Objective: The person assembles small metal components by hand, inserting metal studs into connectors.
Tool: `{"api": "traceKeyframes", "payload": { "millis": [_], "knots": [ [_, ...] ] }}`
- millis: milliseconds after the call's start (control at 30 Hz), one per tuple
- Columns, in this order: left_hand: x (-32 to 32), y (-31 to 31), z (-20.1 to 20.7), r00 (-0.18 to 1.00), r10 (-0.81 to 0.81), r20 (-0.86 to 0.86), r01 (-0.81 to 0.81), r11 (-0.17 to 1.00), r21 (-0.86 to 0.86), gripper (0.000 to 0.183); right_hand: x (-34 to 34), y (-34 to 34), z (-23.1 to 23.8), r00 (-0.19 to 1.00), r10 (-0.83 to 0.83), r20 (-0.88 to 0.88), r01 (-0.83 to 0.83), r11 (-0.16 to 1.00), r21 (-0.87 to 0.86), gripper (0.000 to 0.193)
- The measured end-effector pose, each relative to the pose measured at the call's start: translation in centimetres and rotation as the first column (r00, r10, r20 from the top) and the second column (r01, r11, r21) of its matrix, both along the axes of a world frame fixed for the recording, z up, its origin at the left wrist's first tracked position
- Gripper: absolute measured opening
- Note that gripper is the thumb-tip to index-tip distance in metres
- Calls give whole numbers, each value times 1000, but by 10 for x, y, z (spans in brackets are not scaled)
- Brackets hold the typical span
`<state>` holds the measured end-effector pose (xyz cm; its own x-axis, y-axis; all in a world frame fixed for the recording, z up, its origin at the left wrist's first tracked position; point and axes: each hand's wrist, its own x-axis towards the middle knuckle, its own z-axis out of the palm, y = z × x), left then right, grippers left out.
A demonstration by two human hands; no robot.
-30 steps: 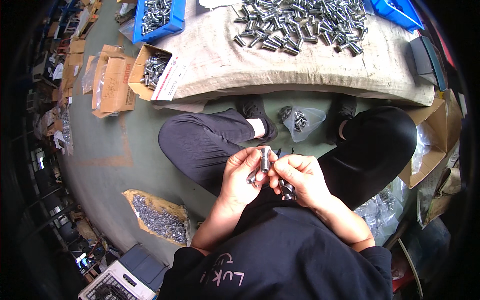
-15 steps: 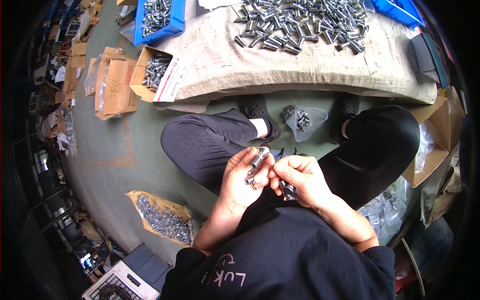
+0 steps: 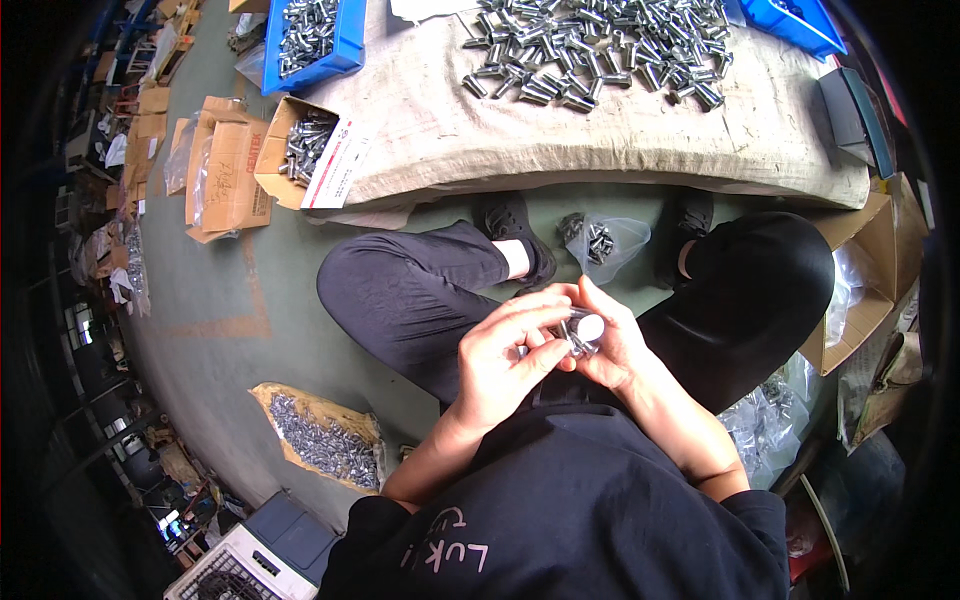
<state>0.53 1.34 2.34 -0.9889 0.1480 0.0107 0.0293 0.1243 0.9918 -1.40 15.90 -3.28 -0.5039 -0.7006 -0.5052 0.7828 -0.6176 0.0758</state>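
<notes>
In front of my lap both hands meet around a few shiny metal cylindrical pieces (image 3: 577,345), one turning a bright round end upward. My right hand (image 3: 622,350) cups them from the right, fingers curled. From the left, my left hand (image 3: 500,355) closes over them with thumb and fingers; a bit of metal also shows by its fingers. How many pieces are inside is hidden. Beyond my hands, a pile of similar metal pieces (image 3: 600,50) lies on the cloth-covered table (image 3: 480,135). On the floor between my feet rests a clear plastic bag (image 3: 622,245) with metal pieces in it.
A blue bin (image 3: 345,50) and an open cardboard box (image 3: 275,150), both with metal parts, are at the table's left. More small parts lie on a brown sheet (image 3: 270,395) on the floor. At right stand a cardboard box (image 3: 870,310) and plastic bags (image 3: 765,430).
My hands have come together, the left over the right. The metal pieces, earlier split between both hands, are now gathered between them. The view has shifted slightly.
</notes>
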Motion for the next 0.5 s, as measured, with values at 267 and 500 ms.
{"api": "traceKeyframes", "payload": {
  "millis": [267,500],
  "knots": [
    [-4,-23,-27,692,-107,714,-627,403,667,30,1,6,-11,985,-50,-166,30,992,-124,22],
    [-3,-17,-16,642,-169,748,-565,555,611,35,3,6,-4,979,75,-192,-52,991,123,14]
  ]
}}
